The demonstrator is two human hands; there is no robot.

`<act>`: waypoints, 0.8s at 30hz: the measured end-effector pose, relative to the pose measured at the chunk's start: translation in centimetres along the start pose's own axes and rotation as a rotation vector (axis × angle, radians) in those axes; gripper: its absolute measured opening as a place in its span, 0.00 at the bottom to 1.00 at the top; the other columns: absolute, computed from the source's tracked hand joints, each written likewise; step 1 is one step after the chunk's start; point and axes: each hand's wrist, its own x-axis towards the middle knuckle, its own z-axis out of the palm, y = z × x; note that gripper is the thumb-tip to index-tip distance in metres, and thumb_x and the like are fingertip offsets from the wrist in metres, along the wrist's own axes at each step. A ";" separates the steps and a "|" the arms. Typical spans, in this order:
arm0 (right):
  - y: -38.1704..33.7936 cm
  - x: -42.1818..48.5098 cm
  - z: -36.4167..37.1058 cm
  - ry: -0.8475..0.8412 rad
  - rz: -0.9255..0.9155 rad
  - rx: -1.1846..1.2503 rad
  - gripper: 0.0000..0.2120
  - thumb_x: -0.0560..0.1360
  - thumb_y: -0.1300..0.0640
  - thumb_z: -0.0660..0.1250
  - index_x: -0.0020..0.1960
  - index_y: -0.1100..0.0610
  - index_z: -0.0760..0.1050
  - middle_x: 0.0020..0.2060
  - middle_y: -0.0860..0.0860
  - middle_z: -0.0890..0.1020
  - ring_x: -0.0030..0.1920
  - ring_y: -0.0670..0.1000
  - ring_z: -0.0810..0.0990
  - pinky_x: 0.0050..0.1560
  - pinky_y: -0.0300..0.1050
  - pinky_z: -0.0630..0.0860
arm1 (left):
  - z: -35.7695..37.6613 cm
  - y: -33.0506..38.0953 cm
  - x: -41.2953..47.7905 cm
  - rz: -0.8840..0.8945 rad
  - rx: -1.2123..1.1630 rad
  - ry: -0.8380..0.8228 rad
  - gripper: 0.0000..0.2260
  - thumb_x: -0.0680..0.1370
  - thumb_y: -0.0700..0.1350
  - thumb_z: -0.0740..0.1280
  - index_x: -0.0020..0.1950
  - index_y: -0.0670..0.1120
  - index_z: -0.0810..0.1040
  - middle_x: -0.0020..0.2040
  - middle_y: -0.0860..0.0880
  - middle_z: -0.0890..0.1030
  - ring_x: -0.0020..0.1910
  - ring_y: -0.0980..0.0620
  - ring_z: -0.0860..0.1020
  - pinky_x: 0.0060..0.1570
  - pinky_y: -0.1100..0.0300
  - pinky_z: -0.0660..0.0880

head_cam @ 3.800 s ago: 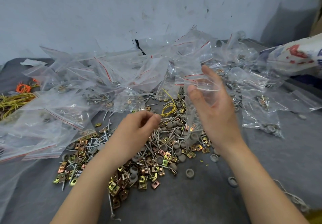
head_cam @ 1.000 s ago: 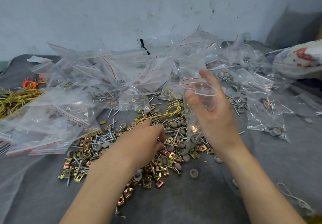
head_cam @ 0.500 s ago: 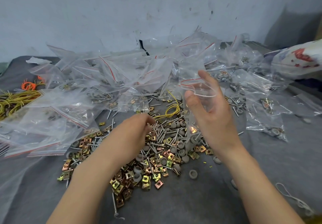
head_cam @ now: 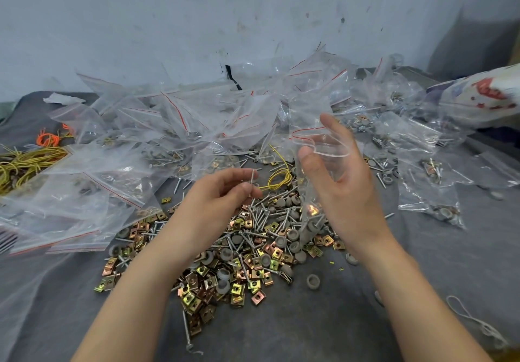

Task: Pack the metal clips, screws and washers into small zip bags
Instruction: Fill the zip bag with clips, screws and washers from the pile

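Thumb and forefinger of the left fingers (head_cam: 233, 176) are pinched tight on a single screw (head_cam: 251, 180), held upright just left of centre frame. The left hand (head_cam: 216, 201) hovers above the loose pile (head_cam: 253, 252) of metal clips, screws and washers. Over to the right fingers (head_cam: 336, 128): thumb and forefinger are spread apart, gripping the mouth of a small zip bag (head_cam: 312, 207) and holding it wide open. The bag hangs down beside the palm of the right hand (head_cam: 349, 193), with a clip and grey washers at its bottom. The screw is near the bag mouth, not touching. The pile sprawls over the grey surface (head_cam: 309, 328) at centre frame. Across the upper middle is a bank of filled bags (head_cam: 197, 119), and at far left yellow wire (head_cam: 25, 164).
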 end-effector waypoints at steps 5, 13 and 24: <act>0.1 0.0 -0.1 0.001 -0.005 -0.004 0.28 0.78 0.40 0.67 0.76 0.42 0.65 0.58 0.34 0.80 0.60 0.39 0.80 0.60 0.40 0.74 | 0.5 0.1 0.2 -0.093 -0.213 0.036 0.04 0.79 0.39 0.67 0.53 0.44 0.80 0.46 0.49 0.86 0.43 0.56 0.82 0.42 0.65 0.79; 0.3 0.0 0.0 0.004 -0.016 -0.010 0.29 0.77 0.38 0.66 0.76 0.41 0.65 0.58 0.33 0.80 0.57 0.40 0.81 0.55 0.32 0.74 | 0.7 0.0 -0.3 -0.023 -0.036 0.082 0.03 0.78 0.45 0.70 0.51 0.50 0.80 0.40 0.53 0.83 0.40 0.54 0.79 0.49 0.54 0.78; 0.3 -0.1 0.1 -0.016 -0.024 -0.003 0.29 0.77 0.36 0.66 0.76 0.39 0.64 0.59 0.32 0.79 0.61 0.35 0.78 0.54 0.23 0.70 | 0.9 1.6 -0.7 0.190 -0.060 0.127 0.03 0.78 0.38 0.69 0.50 0.43 0.78 0.46 0.46 0.83 0.43 0.49 0.81 0.42 0.64 0.75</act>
